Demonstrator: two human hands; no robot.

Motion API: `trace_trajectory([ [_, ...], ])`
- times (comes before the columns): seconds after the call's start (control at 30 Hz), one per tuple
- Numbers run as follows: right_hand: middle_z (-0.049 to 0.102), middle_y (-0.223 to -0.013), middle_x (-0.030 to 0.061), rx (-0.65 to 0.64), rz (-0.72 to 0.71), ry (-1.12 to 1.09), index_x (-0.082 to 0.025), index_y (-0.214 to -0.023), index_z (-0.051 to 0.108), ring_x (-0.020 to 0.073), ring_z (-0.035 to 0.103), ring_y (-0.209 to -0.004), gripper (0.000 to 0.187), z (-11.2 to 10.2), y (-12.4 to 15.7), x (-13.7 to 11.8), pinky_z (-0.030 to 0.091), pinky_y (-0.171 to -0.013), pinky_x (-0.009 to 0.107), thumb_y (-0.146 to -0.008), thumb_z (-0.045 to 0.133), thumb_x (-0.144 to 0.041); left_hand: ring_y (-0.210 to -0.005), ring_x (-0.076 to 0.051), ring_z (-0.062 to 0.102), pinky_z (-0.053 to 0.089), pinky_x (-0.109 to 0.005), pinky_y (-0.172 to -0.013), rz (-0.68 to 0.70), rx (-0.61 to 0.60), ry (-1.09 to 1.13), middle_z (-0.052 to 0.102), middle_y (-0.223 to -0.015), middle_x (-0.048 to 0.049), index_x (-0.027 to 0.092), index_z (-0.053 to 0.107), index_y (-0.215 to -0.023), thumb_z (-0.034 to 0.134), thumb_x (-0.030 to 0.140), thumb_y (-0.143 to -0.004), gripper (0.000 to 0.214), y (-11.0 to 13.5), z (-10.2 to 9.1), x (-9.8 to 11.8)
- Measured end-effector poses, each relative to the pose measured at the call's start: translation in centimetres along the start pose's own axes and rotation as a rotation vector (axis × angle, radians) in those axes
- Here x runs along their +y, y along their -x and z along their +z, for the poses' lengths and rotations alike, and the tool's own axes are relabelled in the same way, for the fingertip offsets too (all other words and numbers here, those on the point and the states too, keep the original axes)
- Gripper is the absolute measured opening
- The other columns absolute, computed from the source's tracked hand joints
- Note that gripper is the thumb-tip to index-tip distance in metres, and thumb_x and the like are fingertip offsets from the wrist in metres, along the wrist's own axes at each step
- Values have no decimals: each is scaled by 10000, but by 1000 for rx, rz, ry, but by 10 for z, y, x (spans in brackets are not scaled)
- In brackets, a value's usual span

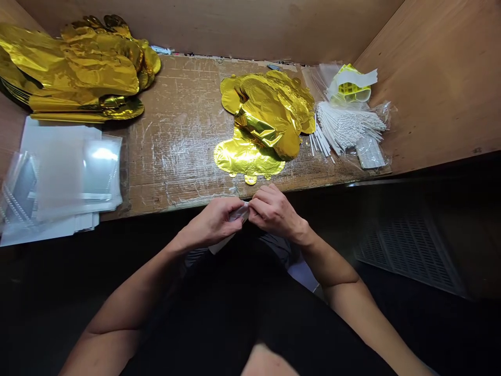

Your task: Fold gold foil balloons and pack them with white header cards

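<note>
Close to the bench's front edge, my left hand [213, 222] and my right hand [274, 211] meet, both pinching a small whitish plastic piece [239, 213]. Its exact shape is mostly hidden by my fingers. A white sheet or strip [221, 244] shows below my left hand, and I cannot tell whether it is connected to the piece. The nearest thing on the bench is a pile of gold foil balloons [266, 115], just beyond my hands and not touching them.
A larger gold foil balloon pile [74, 68] lies at the far left, above a stack of clear plastic sleeves [66, 177]. White sticks [348, 125] lie in a clear bag at right, near a yellow-and-white packet [350, 86]. Wooden walls [438, 73] enclose the scratched bench [176, 141].
</note>
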State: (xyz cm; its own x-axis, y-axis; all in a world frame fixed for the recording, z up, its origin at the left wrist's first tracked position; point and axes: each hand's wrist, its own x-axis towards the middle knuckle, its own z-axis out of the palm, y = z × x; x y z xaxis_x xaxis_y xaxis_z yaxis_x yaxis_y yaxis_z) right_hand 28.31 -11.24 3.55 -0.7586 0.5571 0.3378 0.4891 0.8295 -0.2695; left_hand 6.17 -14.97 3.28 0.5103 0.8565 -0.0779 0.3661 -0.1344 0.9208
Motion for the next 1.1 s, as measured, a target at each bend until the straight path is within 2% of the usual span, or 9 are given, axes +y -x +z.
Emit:
trace_trajectory([
  [0.1, 631, -761, 34, 38, 76, -198, -217, -755, 616, 201, 537, -763, 190, 5, -1, 11, 401, -756, 361, -908, 592, -107, -682, -114, 383, 288, -268, -626, -29, -33, 55, 443, -730, 42, 179, 558, -785, 582, 201, -878, 98, 1, -1, -4],
  [0.23, 633, -727, 11, 251, 315, -376, -221, -745, 615, 179, 569, -691, 186, 2, 1, 24, 422, -696, 335, -888, 601, -102, -698, -124, 472, 351, -250, -640, -96, -64, 146, 547, -784, 28, 168, 670, -917, 590, 217, -881, 101, 2, -2, -7],
  [0.33, 628, -716, 13, 349, 414, -313, -229, -742, 612, 187, 569, -678, 190, -2, 3, 23, 427, -691, 348, -898, 609, -121, -816, -162, 589, 434, -256, -729, -65, -52, 135, 683, -965, -9, 179, 718, -1193, 596, 197, -864, 351, 2, 0, -6],
  [0.47, 604, -712, 37, 380, 378, -17, -238, -732, 609, 227, 550, -739, 212, 0, 5, 8, 410, -755, 398, -913, 617, -129, -814, -168, 615, 454, -267, -752, -31, -120, 44, 717, -1056, -26, 206, 517, -1552, 595, 162, -839, 719, 0, 3, 2],
  [0.57, 595, -704, 46, 307, 279, 121, -237, -744, 628, 244, 528, -752, 206, 4, 8, -7, 371, -771, 429, -929, 629, -146, -722, -148, 535, 400, -261, -678, 0, -165, 22, 655, -908, 6, 187, 572, -1407, 576, 150, -834, 574, -1, 6, 6],
  [0.7, 696, -845, 69, 155, 175, 31, -230, -961, 727, 254, 593, -826, 108, 2, 14, -19, 378, -791, 445, -970, 624, -200, -745, -151, 503, 396, -265, -682, 7, -122, 42, 616, -908, 2, 192, 582, -1154, 576, 166, -837, 318, 1, 8, 0],
  [0.87, 721, -981, 82, 124, 336, -384, -234, -1084, 739, 246, 643, -931, 137, -15, 10, -2, 460, -828, 414, -996, 643, -273, -745, -152, 541, 406, -256, -672, -14, -195, 82, 642, -937, 1, 188, 602, -1298, 593, 171, -849, 450, 4, 5, -2],
  [1.03, 685, -846, 15, -313, 464, -910, -196, -939, 724, 168, 593, -772, 157, -32, -6, 19, 455, -689, 293, -934, 734, -352, -773, -172, 597, 437, -252, -688, -8, -312, 97, 687, -946, -6, 198, 637, -1393, 596, 183, -856, 538, 6, -3, -1],
  [1.1, 666, -775, 1, -339, 540, -997, -180, -842, 709, 145, 567, -721, 204, -32, -14, 26, 430, -656, 269, -911, 740, -369, -831, -193, 646, 474, -260, -733, -4, -317, 84, 729, -1030, -30, 204, 604, -1481, 607, 176, -841, 641, 7, -6, -8],
])
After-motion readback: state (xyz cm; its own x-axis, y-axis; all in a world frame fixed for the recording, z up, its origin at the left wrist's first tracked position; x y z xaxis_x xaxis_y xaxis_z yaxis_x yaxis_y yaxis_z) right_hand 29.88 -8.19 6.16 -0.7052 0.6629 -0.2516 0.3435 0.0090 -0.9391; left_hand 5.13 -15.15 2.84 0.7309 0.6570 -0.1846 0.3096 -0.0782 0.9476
